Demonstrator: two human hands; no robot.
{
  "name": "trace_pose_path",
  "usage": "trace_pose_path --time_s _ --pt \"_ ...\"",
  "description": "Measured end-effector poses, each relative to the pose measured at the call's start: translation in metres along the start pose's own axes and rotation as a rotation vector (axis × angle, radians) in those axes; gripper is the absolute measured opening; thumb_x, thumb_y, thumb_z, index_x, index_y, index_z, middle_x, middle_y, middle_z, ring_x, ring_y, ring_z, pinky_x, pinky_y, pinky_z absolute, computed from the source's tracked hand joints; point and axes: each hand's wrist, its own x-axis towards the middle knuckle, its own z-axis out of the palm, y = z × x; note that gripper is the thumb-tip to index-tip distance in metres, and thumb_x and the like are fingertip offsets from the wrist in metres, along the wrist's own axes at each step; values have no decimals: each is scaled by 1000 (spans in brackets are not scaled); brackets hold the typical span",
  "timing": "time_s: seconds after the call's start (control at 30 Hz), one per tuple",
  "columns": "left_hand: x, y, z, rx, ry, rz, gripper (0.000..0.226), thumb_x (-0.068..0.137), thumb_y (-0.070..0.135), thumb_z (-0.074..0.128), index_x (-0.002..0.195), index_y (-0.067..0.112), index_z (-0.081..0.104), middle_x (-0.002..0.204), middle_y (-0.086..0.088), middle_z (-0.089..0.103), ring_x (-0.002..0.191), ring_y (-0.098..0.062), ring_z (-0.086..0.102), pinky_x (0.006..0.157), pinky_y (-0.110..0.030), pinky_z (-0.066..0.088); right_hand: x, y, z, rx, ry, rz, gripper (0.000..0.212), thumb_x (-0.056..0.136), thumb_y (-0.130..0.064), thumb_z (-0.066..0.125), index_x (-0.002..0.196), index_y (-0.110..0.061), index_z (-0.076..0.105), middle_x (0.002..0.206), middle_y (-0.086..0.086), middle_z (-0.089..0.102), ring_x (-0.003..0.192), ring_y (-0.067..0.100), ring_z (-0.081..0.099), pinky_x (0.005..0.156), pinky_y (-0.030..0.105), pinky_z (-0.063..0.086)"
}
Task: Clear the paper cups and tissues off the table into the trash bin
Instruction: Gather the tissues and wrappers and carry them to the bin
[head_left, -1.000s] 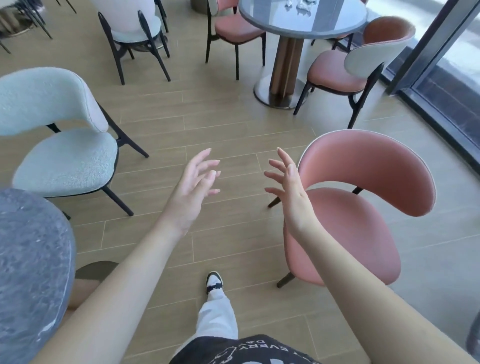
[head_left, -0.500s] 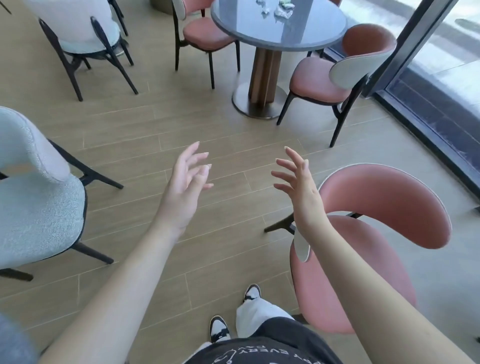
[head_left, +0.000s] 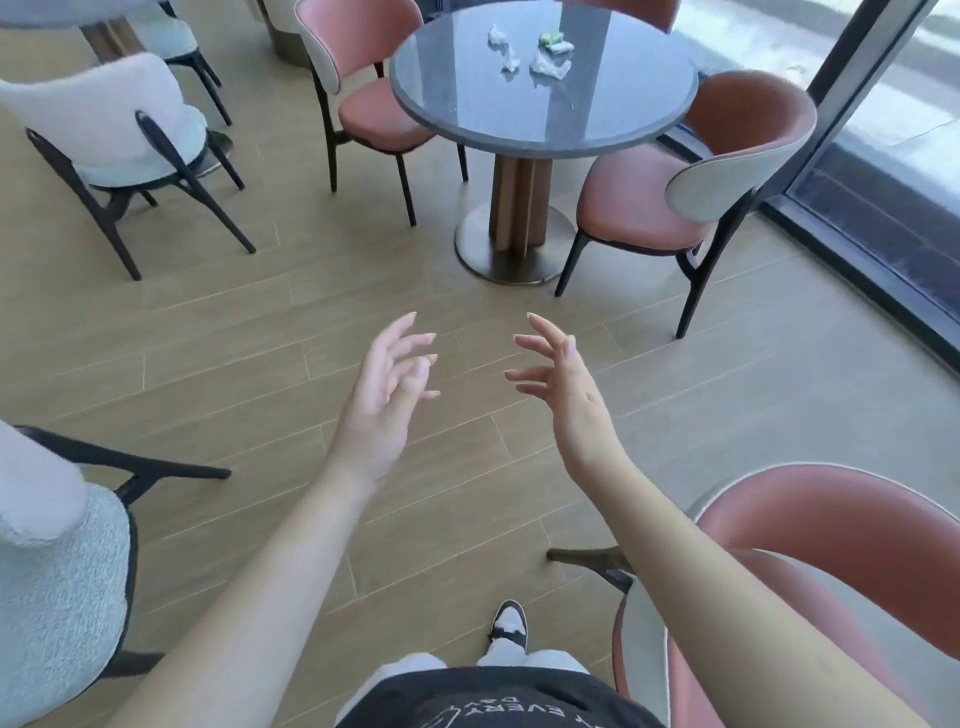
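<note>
Round dark counter (head_left: 613, 124) at 12 o'clock, well apart from both hands, on a brown pedestal with a metal foot. On its top, toward the far side: three crumpled white tissues (head_left: 510, 62), one near the far rim, one just nearer, one to their right, and a small crumpled green-and-white item (head_left: 555, 40) at about 1 o'clock of the group; too small to tell whether cup or wrapper. No container seen holding anything.

Left hand (head_left: 382, 402) raised over the wooden floor (head_left: 208, 332), palm turned inward, fingers (head_left: 402, 332) spread and slightly curled, gripping nothing. Right hand (head_left: 569, 392) opposite it, palm facing the left, fingers apart and loosely bent, likewise empty. Hands near each other, not touching.

Around the counter: a pink chair (head_left: 363, 67) at 11 o'clock, another pink chair (head_left: 717, 176) with pale back at 2 o'clock. White upholstered chair (head_left: 114, 124) at 10 o'clock. Nearer: a grey-white chair (head_left: 52, 571) at 8 o'clock, a pink chair back (head_left: 841, 561) at 4 o'clock under the right forearm. One shoe (head_left: 508, 626) at 6 o'clock. Dark window frame (head_left: 852, 93) at 2 o'clock.

Against half a second ago: counter lower and more central in view, whole top now visible with the litter on it; nearby pink chair slid toward the lower right; only one shoe showing instead of two; hands in much the same open pose, closer to the counter's base.
</note>
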Motion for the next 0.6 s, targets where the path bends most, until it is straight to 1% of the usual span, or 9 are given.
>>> trace_pose_path --time_s 0.1,0.23,0.33,0.43,0.5,0.6 --pt "50 2 -3 -23 8 2 50 93 51 51 141 38 47 134 9 61 124 -9 59 96 -40 55 46 -6 5 -1 11 -13 49 103 -48 20 140 -35 49 136 -5 57 105 9 66 97 35 54" --pt "118 -8 -11 -30 -14 9 50 93 52 51 142 38 46 137 8 59 125 -9 58 95 -38 56 108 -3 12 1 20 -9 52 100 -50 21 141 -32 49 138 -5 56 114 12 63 94 31 54" --pt "177 -18 -26 -46 -13 16 53 93 52 50 144 35 45 136 8 59 124 -8 59 93 -36 56 163 0 21 -9 53 2 55 99 -50 21 142 -29 48 138 -3 56 116 13 63 95 33 54" --pt "240 -26 -42 -53 -36 10 54 94 48 49 146 31 43 136 6 59 123 -7 59 94 -36 56 222 -1 37 -17 91 2 51 103 -47 21 142 -29 48 138 0 55 116 15 62 96 37 54" --pt "280 -26 -51 -64 -45 1 50 96 44 48 144 32 44 133 6 61 122 -8 59 94 -37 56 262 -9 48 -8 107 -2 48 103 -47 22 140 -32 48 138 0 55 116 15 62 96 38 54" --pt "342 -23 -65 -70 -82 18 51 94 48 50 142 32 46 130 9 64 123 -10 59 93 -36 57 319 -22 64 -4 138 -19 42 98 -50 24 132 -42 49 135 -5 56 110 7 63 92 34 54"
